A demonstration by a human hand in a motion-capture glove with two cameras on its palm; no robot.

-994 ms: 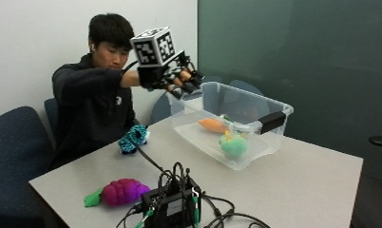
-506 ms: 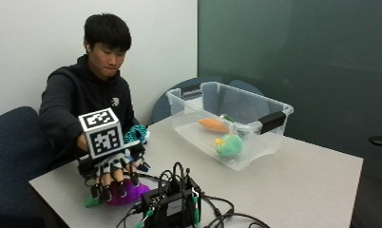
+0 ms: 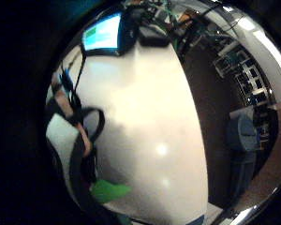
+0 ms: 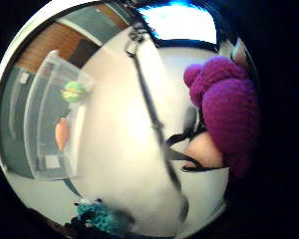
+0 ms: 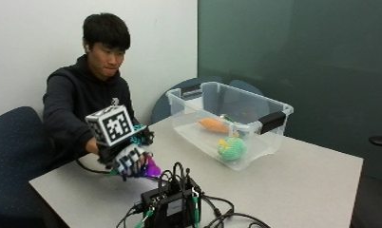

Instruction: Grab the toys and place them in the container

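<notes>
My gloved right hand [image 5: 129, 160] grips the purple knitted toy [image 5: 152, 168] just above the near left part of the table; the toy fills much of the thumb side palm view [image 4: 227, 110]. Its green leaf [image 3: 107, 191] shows in the little finger side view. A teal knitted toy [image 5: 139, 135] lies on the table behind the hand [image 4: 93, 214]. The clear plastic container [image 5: 267, 107] stands at the table's far side [image 4: 40, 119]. Inside it lie an orange toy [image 5: 213, 125] and a green toy [image 5: 231, 148].
A black box with a tangle of cables [image 5: 176, 199] sits at the table's front edge, right beside the hand. A cable [image 4: 154, 119] runs across the white tabletop [image 5: 305, 185]. Blue chairs [image 5: 11, 156] stand around the table.
The hand came down from over the container to the purple toy at the near left. It now holds the toy, lifted slightly and shifted right.
</notes>
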